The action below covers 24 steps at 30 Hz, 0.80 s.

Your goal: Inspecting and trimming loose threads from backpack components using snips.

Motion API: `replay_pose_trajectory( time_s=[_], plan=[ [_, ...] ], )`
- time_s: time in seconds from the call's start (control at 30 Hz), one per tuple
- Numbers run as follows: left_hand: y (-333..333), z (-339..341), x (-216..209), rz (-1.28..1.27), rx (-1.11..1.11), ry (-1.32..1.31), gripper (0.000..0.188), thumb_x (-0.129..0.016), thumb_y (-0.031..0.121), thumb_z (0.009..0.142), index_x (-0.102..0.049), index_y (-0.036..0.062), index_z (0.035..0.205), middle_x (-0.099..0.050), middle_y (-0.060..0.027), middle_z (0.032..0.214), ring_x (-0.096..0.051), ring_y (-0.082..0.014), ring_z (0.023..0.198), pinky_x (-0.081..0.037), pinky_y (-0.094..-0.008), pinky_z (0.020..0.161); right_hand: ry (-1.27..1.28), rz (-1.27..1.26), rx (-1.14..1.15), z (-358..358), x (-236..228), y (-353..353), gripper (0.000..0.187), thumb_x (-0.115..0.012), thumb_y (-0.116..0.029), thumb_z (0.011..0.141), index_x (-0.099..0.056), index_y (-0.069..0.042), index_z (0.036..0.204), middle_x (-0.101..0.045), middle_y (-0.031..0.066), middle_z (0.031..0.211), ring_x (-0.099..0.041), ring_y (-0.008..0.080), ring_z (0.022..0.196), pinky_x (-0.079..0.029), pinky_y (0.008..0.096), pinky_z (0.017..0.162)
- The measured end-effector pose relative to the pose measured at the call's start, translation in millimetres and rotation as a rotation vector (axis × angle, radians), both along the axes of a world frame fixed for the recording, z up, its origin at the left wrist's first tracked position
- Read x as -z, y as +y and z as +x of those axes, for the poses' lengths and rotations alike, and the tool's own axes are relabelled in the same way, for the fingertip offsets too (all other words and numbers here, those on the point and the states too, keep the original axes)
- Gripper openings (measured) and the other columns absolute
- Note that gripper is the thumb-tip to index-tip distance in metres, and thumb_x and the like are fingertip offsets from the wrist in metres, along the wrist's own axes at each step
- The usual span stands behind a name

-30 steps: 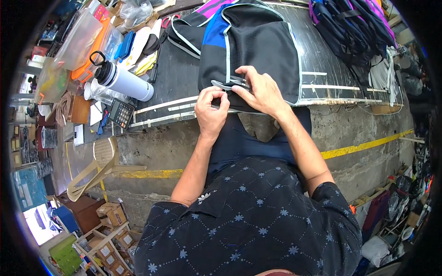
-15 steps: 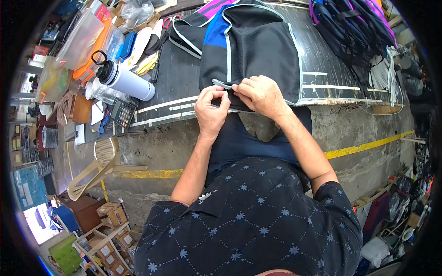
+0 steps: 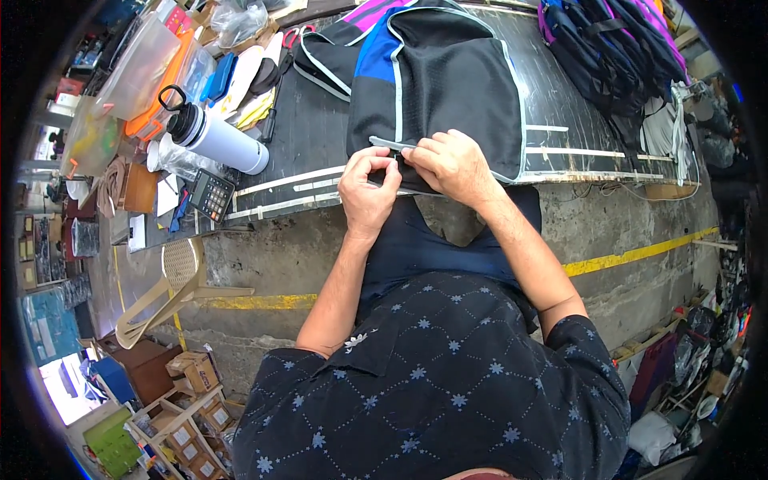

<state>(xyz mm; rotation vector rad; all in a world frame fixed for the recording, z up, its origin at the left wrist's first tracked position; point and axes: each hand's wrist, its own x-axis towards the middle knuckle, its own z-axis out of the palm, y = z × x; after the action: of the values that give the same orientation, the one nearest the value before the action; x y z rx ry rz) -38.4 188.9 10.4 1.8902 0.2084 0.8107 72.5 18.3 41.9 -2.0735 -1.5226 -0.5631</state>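
A black mesh fabric piece with light grey edge binding and a blue panel lies on the worktable. At its near edge my right hand is closed, gripping the folded grey-bound corner between thumb and fingers. Just left of it, my left hand has thumb and forefinger pinched together against that same edge. Whatever sits in the left pinch is too small to make out. The fabric's far end, with a purple strip, runs off toward the top of the view.
On the table's left stand a white bottle, a calculator, a black marker, red-handled scissors and plastic boxes. Dark bags with purple trim lie at right. A beige plastic chair is on the floor at left.
The grey binding at my fingertips has turned slightly and now shows as a straighter, flatter strip. Both hands stay almost in place.
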Motion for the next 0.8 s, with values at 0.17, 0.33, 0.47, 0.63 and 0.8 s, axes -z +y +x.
replay_pose_trajectory(
  time_s=[0.17, 0.33, 0.47, 0.63, 0.8],
  plan=[
    [4, -3, 3, -0.031, 0.009, 0.005, 0.006, -0.078, 0.0, 0.092, -0.074, -0.0023, 0.096, -0.076, -0.011, 0.11, -0.07, -0.0146, 0.09, -0.057, -0.0288, 0.079, 0.155, 0.073, 0.07, -8, -7, 2, 0.029, -0.086, -0.023, 0.087, -0.074, -0.01, 0.109, -0.071, 0.0018, 0.092, -0.068, 0.0228, 0.079, -0.049, 0.0381, 0.074],
    [16, 1, 2, 0.132, -0.155, -0.037, 0.009, -0.078, -0.001, 0.093, -0.074, -0.0015, 0.102, -0.07, -0.0082, 0.105, -0.07, -0.0139, 0.084, -0.058, -0.0278, 0.075, 0.412, 0.011, 0.198, 1, 3, -7, 0.027, -0.087, -0.023, 0.084, -0.076, -0.01, 0.105, -0.08, 0.0067, 0.098, -0.076, 0.0291, 0.088, -0.053, 0.0421, 0.078],
    [21, 3, 0, 0.142, -0.154, 0.001, 0.01, -0.078, -0.001, 0.094, -0.075, -0.0023, 0.104, -0.07, -0.0068, 0.104, -0.067, -0.0106, 0.078, -0.056, -0.0251, 0.071, 0.43, 0.008, 0.166, -4, 2, -7, 0.021, -0.083, -0.016, 0.083, -0.077, -0.011, 0.102, -0.079, 0.0082, 0.093, -0.076, 0.0301, 0.086, -0.054, 0.043, 0.077],
    [15, 6, 1, 0.022, -0.145, 0.028, 0.006, -0.077, 0.0, 0.096, -0.073, -0.0018, 0.099, -0.069, -0.0027, 0.101, -0.062, -0.0053, 0.074, -0.052, -0.0218, 0.068, 0.424, 0.062, 0.154, -10, -2, -10, 0.014, -0.082, -0.013, 0.085, -0.075, -0.01, 0.097, -0.075, 0.0078, 0.085, -0.074, 0.0293, 0.079, -0.051, 0.0399, 0.071],
    [22, 3, 13, -0.25, -0.102, 0.0, 0.006, -0.075, 0.001, 0.099, -0.069, 0.0004, 0.098, -0.068, 0.0, 0.099, -0.06, -0.0028, 0.075, -0.049, -0.0205, 0.065, 0.502, 0.102, 0.166, -20, -3, -19, 0.013, -0.081, -0.011, 0.086, -0.075, -0.008, 0.096, -0.073, 0.0102, 0.083, -0.073, 0.0316, 0.078, -0.054, 0.0413, 0.07]
  ],
)
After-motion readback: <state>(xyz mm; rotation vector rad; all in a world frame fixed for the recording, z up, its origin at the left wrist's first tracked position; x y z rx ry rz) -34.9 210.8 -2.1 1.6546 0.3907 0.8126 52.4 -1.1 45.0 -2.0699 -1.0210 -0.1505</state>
